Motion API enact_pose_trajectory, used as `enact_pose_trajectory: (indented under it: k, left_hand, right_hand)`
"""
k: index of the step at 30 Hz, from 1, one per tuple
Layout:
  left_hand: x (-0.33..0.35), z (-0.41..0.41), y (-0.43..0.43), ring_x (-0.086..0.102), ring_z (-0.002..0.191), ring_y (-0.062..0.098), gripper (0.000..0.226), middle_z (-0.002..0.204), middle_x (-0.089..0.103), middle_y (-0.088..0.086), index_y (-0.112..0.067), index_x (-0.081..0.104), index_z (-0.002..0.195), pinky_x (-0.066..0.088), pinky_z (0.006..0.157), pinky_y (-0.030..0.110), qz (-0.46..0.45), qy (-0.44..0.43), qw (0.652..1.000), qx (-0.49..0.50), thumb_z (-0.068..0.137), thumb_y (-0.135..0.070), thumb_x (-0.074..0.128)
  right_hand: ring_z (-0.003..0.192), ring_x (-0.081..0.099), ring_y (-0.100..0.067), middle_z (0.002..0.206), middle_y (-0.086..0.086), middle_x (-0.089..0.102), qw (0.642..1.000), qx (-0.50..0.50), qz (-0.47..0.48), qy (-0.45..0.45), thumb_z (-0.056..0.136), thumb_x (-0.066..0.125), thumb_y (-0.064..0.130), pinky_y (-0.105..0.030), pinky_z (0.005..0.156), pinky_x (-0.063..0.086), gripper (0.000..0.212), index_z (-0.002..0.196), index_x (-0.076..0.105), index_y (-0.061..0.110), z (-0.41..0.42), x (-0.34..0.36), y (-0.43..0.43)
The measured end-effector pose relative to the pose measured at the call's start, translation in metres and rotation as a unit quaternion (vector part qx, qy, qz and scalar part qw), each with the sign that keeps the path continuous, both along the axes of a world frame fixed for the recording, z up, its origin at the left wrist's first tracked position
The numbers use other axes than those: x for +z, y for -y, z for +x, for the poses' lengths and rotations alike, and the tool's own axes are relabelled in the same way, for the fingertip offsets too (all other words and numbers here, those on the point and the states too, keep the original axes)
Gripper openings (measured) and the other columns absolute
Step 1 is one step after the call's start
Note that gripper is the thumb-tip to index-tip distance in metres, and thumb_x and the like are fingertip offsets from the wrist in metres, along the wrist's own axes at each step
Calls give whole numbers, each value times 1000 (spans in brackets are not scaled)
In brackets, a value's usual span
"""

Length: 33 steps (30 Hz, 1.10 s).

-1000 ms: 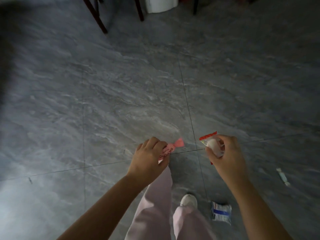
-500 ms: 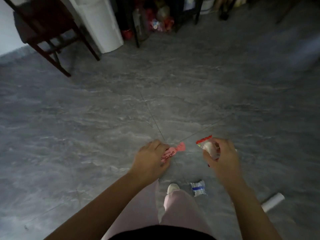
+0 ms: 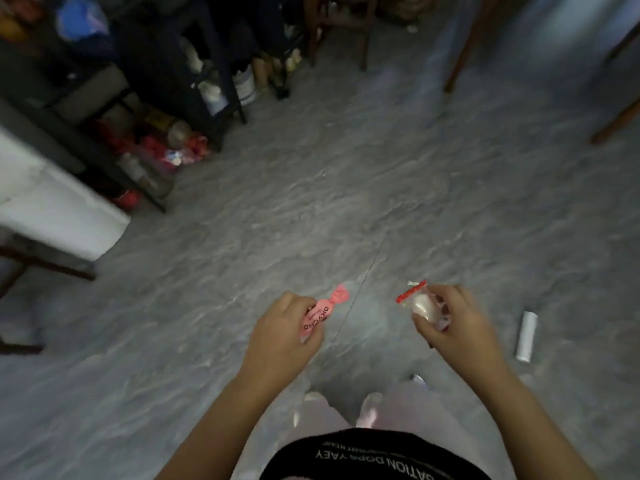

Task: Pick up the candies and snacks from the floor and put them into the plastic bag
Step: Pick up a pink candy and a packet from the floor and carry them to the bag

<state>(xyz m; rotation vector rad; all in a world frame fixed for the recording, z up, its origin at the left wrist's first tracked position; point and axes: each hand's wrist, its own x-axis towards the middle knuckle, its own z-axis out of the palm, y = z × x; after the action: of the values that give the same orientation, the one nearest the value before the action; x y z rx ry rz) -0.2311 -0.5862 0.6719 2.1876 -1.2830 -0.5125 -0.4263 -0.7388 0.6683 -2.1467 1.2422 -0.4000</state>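
My left hand point(image 3: 282, 336) is closed around a pink twist-wrapped candy point(image 3: 323, 311) whose end sticks out to the upper right. A clear snack packet with a red top strip point(image 3: 417, 301) sits in the grip of my right hand point(image 3: 457, 323). Both hands are held up in front of me above the grey floor point(image 3: 346, 202). A small blue-and-white wrapper point(image 3: 420, 380) peeks out on the floor by my right leg. No plastic bag is in view.
A white roll point(image 3: 526, 336) lies on the floor to the right of my right hand. A dark shelf with jars and red items point(image 3: 162, 147) stands at the upper left, beside a white cabinet point(image 3: 52, 202). Wooden chair legs point(image 3: 460, 46) stand at the top right.
The view has swung up and to the left, bringing the shelf and white cabinet into sight. Both hands keep their candies; the white roll now lies beside my right hand.
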Motion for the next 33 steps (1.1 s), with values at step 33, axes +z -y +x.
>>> enact_pose_trajectory:
  k: [33]
  left_hand:
    - [24, -47, 738, 49, 70, 4, 15, 77, 47, -14, -18, 64, 88, 33, 62, 10, -42, -37, 933, -356, 75, -10, 66]
  right_hand:
    - [81, 51, -22, 92, -8, 55, 891, -453, -8, 3, 71, 73, 17, -33, 70, 42, 36, 103, 59, 11, -117, 4, 531]
